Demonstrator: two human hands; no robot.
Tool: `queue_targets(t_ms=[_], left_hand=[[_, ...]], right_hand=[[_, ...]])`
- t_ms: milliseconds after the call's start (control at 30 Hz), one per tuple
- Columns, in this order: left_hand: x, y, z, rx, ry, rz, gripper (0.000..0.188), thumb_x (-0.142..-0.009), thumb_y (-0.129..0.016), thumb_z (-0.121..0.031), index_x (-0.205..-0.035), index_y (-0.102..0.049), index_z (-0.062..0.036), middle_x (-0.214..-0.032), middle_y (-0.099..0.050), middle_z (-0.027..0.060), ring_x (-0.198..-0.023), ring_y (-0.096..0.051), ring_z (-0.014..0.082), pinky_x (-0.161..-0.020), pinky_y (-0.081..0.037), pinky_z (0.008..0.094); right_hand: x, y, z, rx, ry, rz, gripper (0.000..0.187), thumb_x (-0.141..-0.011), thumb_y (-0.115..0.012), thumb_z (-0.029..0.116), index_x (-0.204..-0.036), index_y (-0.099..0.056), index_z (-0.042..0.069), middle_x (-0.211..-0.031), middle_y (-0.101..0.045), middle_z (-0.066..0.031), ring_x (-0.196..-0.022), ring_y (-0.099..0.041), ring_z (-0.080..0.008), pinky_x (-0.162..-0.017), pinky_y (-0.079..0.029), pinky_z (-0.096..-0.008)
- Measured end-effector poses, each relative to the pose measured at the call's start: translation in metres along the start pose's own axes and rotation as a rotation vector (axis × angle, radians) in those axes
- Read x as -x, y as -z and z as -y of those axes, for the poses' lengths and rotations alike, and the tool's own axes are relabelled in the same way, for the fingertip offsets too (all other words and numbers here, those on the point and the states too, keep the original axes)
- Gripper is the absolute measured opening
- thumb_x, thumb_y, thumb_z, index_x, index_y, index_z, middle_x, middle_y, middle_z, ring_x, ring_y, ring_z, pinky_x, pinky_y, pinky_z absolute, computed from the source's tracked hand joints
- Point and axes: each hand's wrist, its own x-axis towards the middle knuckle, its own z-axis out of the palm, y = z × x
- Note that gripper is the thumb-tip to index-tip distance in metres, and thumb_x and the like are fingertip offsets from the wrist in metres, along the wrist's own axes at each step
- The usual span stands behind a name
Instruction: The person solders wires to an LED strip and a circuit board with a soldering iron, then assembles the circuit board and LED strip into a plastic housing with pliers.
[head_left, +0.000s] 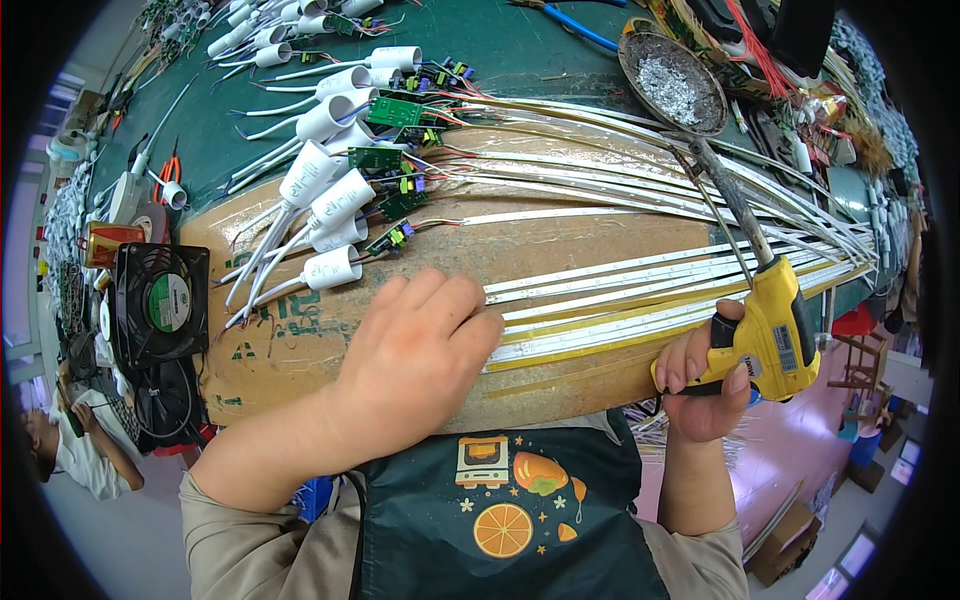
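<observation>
My right hand (pixel 706 375) is wrapped round the grip of a yellow soldering gun (pixel 770 335). Its long dark barrel (pixel 735 200) points away from me, above the strips. My left hand (pixel 425 330) is closed, fingers curled down, at the left ends of a row of white and yellow LED strips (pixel 600 290). Whatever its fingertips pinch is hidden beneath the hand. Beyond it lie more LED strips (pixel 590 170), wired at their left ends to small green circuit boards (pixel 398 112) and white cylindrical lamp sockets (pixel 332 268) with white leads.
A brown cardboard sheet (pixel 270 370) lies on the green table (pixel 520 50). A black fan (pixel 162 305) stands at the left. At the far right is a round dish of silvery scraps (pixel 675 80). Red-handled pliers (pixel 172 165) lie at the far left. Another person (pixel 95 440) sits at left.
</observation>
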Motion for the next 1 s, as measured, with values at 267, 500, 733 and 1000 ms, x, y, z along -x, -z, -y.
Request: queue_targets(t_ms=[267, 500, 733, 1000], left_hand=[[-0.004, 0.0, -0.004, 0.144, 0.124, 0.048, 0.014, -0.071, -0.069, -0.008, -0.082, -0.06, -0.0067, -0.081, -0.054, 0.008, -0.077, -0.054, 0.0291, -0.069, -0.043, 0.0394], [-0.005, 0.001, -0.005, 0.092, 0.096, 0.066, 0.016, -0.071, -0.067, -0.003, -0.084, -0.058, -0.0044, -0.083, -0.057, 0.0107, -0.078, -0.056, 0.0308, -0.07, -0.045, 0.0405], [0.002, 0.001, -0.008, 0.121, 0.042, -0.027, 0.016, -0.072, -0.066, -0.002, -0.088, -0.061, -0.0045, -0.081, -0.061, 0.0107, -0.075, -0.06, 0.0287, -0.069, -0.048, 0.0394], [-0.001, 0.0, -0.001, 0.263, 0.159, 0.051, 0.012, -0.074, -0.068, -0.007, -0.086, -0.065, -0.0072, -0.08, -0.062, 0.0104, -0.076, -0.061, 0.0284, -0.068, -0.048, 0.038]], right_hand=[[0.0, 0.0, 0.001, 0.007, 0.005, 0.014, 0.062, -0.09, -0.052, 0.044, -0.129, -0.035, 0.0, -0.066, -0.044, -0.0011, -0.049, -0.045, -0.0102, -0.047, -0.041, -0.0248], [0.0, 0.0, 0.001, -0.005, 0.005, 0.011, 0.062, -0.09, -0.051, 0.044, -0.129, -0.035, 0.0, -0.067, -0.043, -0.0011, -0.05, -0.044, -0.01, -0.048, -0.041, -0.0246], [0.001, 0.0, 0.002, 0.007, 0.013, 0.011, 0.062, -0.09, -0.052, 0.045, -0.129, -0.035, 0.0, -0.067, -0.044, -0.0012, -0.05, -0.044, -0.0102, -0.047, -0.041, -0.0246], [0.0, 0.001, 0.001, 0.011, 0.0, 0.002, 0.062, -0.089, -0.052, 0.045, -0.129, -0.035, 0.0, -0.066, -0.044, -0.0015, -0.049, -0.044, -0.0104, -0.047, -0.042, -0.0248]])
